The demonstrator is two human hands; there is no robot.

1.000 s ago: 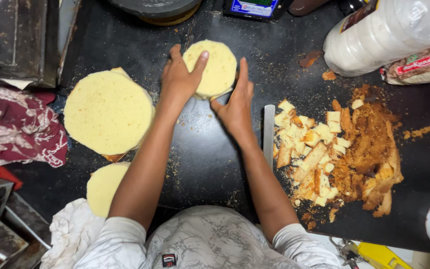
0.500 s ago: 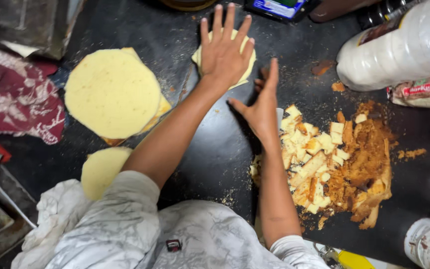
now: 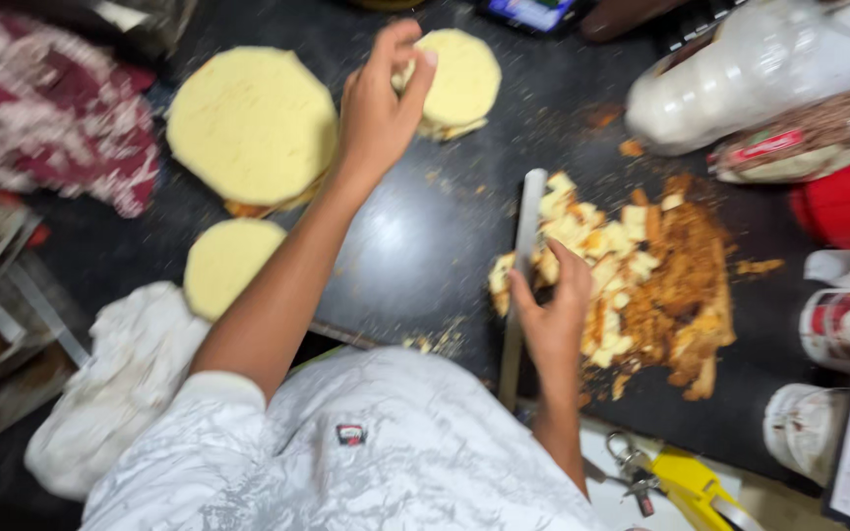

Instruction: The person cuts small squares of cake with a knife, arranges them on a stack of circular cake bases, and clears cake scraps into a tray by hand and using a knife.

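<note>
Black counter (image 3: 425,246) bare between hands: left (image 3: 378,108) on flatbread (image 3: 464,79), right (image 3: 553,315) by filling (image 3: 641,285).

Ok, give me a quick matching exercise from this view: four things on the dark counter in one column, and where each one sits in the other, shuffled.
Things:
1. small yellow flatbread
2. long metal blade
3. patterned red cloth
4. heap of chopped filling

Places:
A. far left of the counter
B. right of the blade, in front of the clear plastic bag
C. under the left hand fingertips
D. beside the right hand, along the heap's left edge

Pairs: 1-C, 2-D, 3-A, 4-B
</note>
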